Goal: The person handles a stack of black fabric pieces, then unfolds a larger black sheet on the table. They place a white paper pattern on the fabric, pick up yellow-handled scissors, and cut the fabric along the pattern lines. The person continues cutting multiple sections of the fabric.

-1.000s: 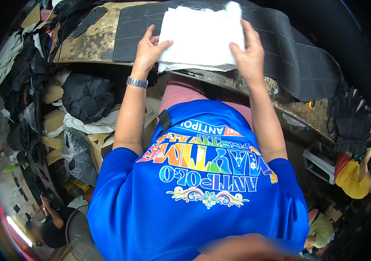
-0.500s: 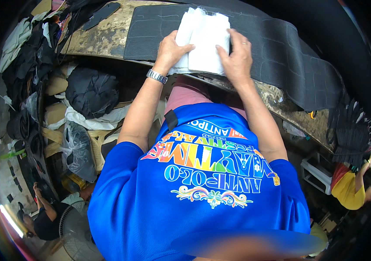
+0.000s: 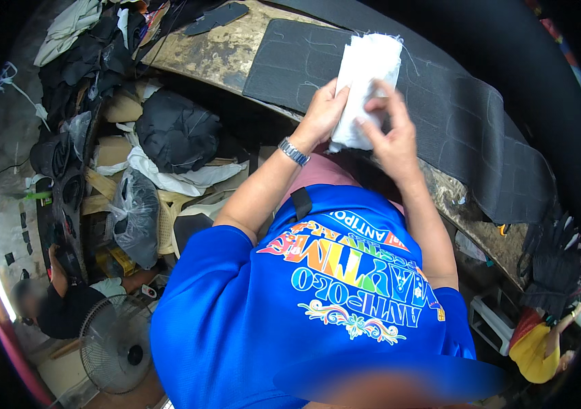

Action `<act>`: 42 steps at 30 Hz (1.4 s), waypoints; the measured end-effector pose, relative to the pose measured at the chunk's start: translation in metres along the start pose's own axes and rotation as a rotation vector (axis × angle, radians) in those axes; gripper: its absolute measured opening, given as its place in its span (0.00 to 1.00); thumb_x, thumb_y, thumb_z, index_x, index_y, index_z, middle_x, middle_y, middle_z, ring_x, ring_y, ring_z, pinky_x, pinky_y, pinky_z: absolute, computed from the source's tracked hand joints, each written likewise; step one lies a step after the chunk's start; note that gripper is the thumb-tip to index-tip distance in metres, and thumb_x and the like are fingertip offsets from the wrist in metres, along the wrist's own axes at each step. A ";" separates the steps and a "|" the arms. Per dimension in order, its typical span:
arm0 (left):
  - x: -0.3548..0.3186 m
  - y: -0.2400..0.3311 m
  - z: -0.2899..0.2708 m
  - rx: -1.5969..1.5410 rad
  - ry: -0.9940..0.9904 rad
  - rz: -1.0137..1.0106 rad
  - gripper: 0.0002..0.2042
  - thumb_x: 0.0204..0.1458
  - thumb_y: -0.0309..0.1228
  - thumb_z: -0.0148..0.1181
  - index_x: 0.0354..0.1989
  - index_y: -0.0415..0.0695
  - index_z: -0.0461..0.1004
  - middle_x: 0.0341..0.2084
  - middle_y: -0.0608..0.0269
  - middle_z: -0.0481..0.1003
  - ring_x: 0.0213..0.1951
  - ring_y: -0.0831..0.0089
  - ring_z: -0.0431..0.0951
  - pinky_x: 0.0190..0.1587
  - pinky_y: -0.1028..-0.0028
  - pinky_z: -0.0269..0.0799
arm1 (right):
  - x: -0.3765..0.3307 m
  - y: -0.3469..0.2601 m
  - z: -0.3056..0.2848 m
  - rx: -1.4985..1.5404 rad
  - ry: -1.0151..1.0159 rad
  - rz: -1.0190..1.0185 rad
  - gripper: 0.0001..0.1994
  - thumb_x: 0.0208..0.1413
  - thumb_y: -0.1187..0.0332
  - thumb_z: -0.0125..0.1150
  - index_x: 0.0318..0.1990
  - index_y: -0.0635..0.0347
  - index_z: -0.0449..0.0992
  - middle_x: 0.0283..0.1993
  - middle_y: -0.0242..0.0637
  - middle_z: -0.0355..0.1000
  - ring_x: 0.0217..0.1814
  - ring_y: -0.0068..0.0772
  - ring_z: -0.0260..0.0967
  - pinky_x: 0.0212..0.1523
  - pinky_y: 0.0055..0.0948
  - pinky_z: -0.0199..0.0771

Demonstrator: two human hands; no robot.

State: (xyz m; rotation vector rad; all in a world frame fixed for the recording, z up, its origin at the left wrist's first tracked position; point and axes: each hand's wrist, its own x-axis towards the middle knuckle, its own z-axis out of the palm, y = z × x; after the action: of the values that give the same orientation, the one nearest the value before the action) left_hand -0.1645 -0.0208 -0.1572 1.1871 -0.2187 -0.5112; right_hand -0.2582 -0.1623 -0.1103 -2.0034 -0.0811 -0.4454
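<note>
A white folded cloth (image 3: pixel 376 63), narrow and with frayed threads at its far end, is over the near part of a black textured sheet (image 3: pixel 283 65). My left hand (image 3: pixel 323 116) grips its left edge, thumb on top and fingers mostly hidden behind it. Above the cloth's right side is my right hand (image 3: pixel 397 140), thumb and fingers curved and spread apart, slightly blurred. Whether its fingertips touch the cloth I cannot tell. The cloth's near end sticks out past the table edge.
The worn wooden table (image 3: pixel 229 51) runs under the black sheet. Black strips (image 3: pixel 555 266) hang at its right end. To the left are a black bundle (image 3: pixel 178 129), a filled plastic bag (image 3: pixel 135 218) and a fan (image 3: pixel 116 344). Two other people are at the lower sides.
The white cloth has gone from a wide shape to a narrower fold. My right hand has left its right edge and come over it. The whole view has shifted and turned somewhat.
</note>
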 end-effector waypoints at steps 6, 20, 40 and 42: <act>-0.025 0.016 -0.007 -0.172 -0.088 -0.039 0.23 0.62 0.32 0.59 0.62 0.37 0.63 0.53 0.52 0.73 0.56 0.67 0.73 0.58 0.67 0.72 | -0.005 -0.006 0.013 -0.180 -0.125 -0.319 0.22 0.48 0.74 0.67 0.53 0.63 0.73 0.45 0.44 0.74 0.53 0.47 0.70 0.60 0.42 0.64; 0.076 0.101 -0.262 -0.087 0.520 0.182 0.22 0.62 0.33 0.59 0.57 0.29 0.65 0.50 0.44 0.75 0.50 0.53 0.79 0.52 0.53 0.78 | -0.049 0.001 -0.052 -0.071 -0.103 0.013 0.05 0.55 0.79 0.62 0.39 0.66 0.78 0.34 0.43 0.76 0.36 0.39 0.76 0.39 0.31 0.74; -0.012 0.011 -0.084 1.225 0.298 0.681 0.11 0.54 0.31 0.65 0.45 0.49 0.82 0.55 0.53 0.72 0.58 0.55 0.69 0.62 0.60 0.62 | -0.110 0.051 -0.223 -0.295 0.799 0.307 0.09 0.57 0.71 0.65 0.43 0.66 0.80 0.38 0.40 0.78 0.37 0.27 0.73 0.42 0.25 0.73; -0.026 -0.005 -0.058 1.245 0.304 0.654 0.12 0.53 0.32 0.66 0.46 0.49 0.82 0.56 0.53 0.71 0.60 0.55 0.68 0.63 0.59 0.61 | -0.117 0.081 -0.254 -0.671 0.753 0.443 0.14 0.57 0.63 0.66 0.45 0.65 0.80 0.45 0.44 0.77 0.42 0.33 0.74 0.45 0.32 0.73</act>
State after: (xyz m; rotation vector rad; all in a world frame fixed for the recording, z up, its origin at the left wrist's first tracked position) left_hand -0.1636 0.0383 -0.1809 2.2352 -0.6864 0.4974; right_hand -0.4162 -0.4067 -0.1189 -2.2523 1.0785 -0.9889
